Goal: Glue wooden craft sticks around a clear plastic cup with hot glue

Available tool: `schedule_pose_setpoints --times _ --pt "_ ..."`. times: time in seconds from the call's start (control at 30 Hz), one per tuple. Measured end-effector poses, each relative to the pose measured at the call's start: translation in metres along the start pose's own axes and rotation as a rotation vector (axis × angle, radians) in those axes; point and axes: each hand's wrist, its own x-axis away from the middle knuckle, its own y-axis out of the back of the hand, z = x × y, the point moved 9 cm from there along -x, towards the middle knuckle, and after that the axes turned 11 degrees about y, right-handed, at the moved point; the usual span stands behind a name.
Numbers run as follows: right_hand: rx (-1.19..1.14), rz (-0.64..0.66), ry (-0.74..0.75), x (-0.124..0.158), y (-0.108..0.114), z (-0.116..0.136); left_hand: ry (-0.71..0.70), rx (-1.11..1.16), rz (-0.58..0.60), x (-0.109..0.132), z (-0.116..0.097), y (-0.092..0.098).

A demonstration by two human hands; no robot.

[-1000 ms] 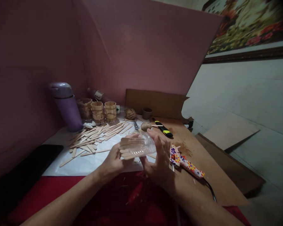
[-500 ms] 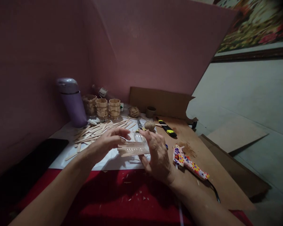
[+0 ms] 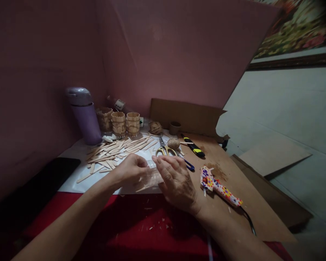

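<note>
My left hand (image 3: 130,170) and my right hand (image 3: 175,181) are both closed over a clear plastic cup (image 3: 152,177) with wooden sticks stuck to its side. The cup lies low on the white sheet (image 3: 78,181) near the front edge and is mostly hidden by my fingers. A heap of loose wooden sticks (image 3: 116,150) lies just beyond my left hand. Gold-handled scissors (image 3: 165,150) rest right behind my right hand.
A flower-patterned glue gun (image 3: 220,188) lies on the cardboard (image 3: 247,206) to the right. A purple flask (image 3: 83,116), three stick-covered cups (image 3: 119,123), a twine ball (image 3: 155,127), a yellow-black cutter (image 3: 194,146) and a black slab (image 3: 32,192) sit around. Pink boards stand behind.
Both hands have lowered the cup from mid-air down onto the white sheet and now cover it. The scissors behind them have come into sight.
</note>
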Motion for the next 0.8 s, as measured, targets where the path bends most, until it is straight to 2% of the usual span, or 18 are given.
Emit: schedule_pose_setpoints --times 0.23,0.5,0.67,0.8 --pt "-0.007 -0.022 -0.052 0.004 -0.001 -0.008 -0.035 0.083 0.080 0.000 -0.001 0.000" --pt "-0.021 -0.033 -0.155 0.011 -0.002 -0.019 -0.041 0.202 0.107 0.005 -0.006 0.000" --pt "-0.079 -0.106 -0.188 0.015 0.003 -0.022 -0.017 0.427 -0.093 0.001 0.002 0.025" --pt "-0.140 -0.167 -0.220 0.016 0.008 -0.022 -0.072 0.449 -0.198 0.000 0.003 0.037"
